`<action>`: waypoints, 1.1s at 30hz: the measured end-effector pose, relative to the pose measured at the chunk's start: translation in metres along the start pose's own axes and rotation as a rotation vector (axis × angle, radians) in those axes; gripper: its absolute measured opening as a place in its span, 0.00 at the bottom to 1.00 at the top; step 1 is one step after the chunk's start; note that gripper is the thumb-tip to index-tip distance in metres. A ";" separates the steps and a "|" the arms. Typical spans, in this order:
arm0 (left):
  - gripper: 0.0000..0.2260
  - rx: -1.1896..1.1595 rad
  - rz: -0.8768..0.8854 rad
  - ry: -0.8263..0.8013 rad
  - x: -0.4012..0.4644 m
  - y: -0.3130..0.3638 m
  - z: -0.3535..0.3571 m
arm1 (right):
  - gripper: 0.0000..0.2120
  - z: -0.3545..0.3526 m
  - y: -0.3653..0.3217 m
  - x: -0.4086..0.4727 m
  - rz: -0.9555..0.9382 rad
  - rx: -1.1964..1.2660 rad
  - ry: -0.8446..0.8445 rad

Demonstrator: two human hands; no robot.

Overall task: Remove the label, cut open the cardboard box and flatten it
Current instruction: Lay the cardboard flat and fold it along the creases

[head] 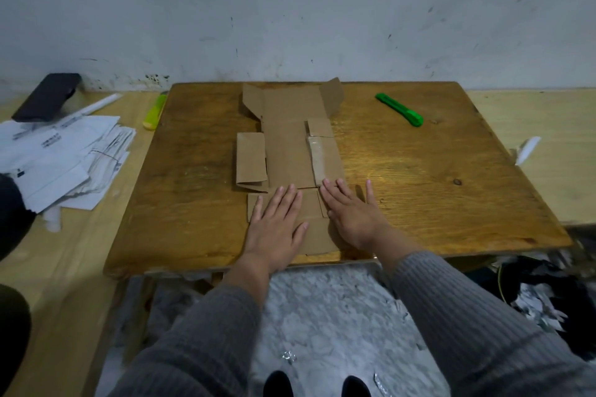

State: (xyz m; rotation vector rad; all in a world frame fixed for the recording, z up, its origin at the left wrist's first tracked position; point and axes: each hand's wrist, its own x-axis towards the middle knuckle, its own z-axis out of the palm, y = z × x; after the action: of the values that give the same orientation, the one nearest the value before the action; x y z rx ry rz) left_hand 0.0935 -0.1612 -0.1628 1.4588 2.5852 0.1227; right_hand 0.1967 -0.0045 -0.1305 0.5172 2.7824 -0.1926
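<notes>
The brown cardboard box (288, 151) lies cut open and spread flat in the middle of the wooden board (419, 177). Its far right flap stands slightly raised, and a strip of clear tape runs along a right-hand panel. My left hand (277, 229) presses flat on the near part of the cardboard, fingers straight. My right hand (353, 213) presses flat beside it, partly on the cardboard's right edge and partly on the board. A green utility knife (400, 109) lies on the board at the back right, apart from both hands.
A yellow-green cutter (154, 113) lies at the board's left edge. A pile of white labels and papers (64, 158) sits on the pale table at left, with a black phone (48, 97) behind it. A white scrap (527, 150) lies at right. Wall directly behind.
</notes>
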 end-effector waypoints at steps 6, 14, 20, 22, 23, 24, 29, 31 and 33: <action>0.37 -0.062 -0.282 0.106 -0.024 -0.006 0.000 | 0.25 -0.003 0.000 0.002 0.018 0.055 -0.060; 0.39 -0.196 -0.544 0.306 0.004 -0.013 -0.032 | 0.25 -0.006 -0.001 0.002 0.016 0.040 -0.068; 0.34 -0.225 -0.531 0.231 0.026 -0.039 -0.040 | 0.25 -0.006 0.000 0.002 0.002 0.025 -0.077; 0.31 -0.259 -0.526 0.231 0.028 -0.041 -0.039 | 0.25 -0.005 0.001 0.003 -0.006 0.024 -0.080; 0.29 -0.272 -0.521 0.242 0.029 -0.040 -0.039 | 0.25 -0.005 0.001 0.004 -0.008 0.026 -0.079; 0.29 -0.288 -0.513 0.258 0.028 -0.039 -0.040 | 0.25 -0.005 0.002 0.004 -0.009 0.027 -0.079; 0.25 -0.415 -0.437 0.370 0.032 -0.021 -0.047 | 0.25 -0.006 0.002 0.003 -0.015 0.027 -0.078; 0.24 -0.446 -0.377 0.380 0.037 -0.012 -0.049 | 0.26 -0.007 0.001 0.003 -0.012 0.034 -0.077; 0.24 -0.407 -0.311 0.366 0.042 -0.005 -0.048 | 0.26 -0.007 0.001 0.003 -0.011 0.037 -0.079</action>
State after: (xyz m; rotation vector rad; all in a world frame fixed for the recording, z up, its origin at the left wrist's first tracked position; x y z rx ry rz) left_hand 0.0591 -0.1275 -0.1214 0.9513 2.7958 0.8875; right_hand 0.1922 -0.0016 -0.1247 0.4929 2.7096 -0.2612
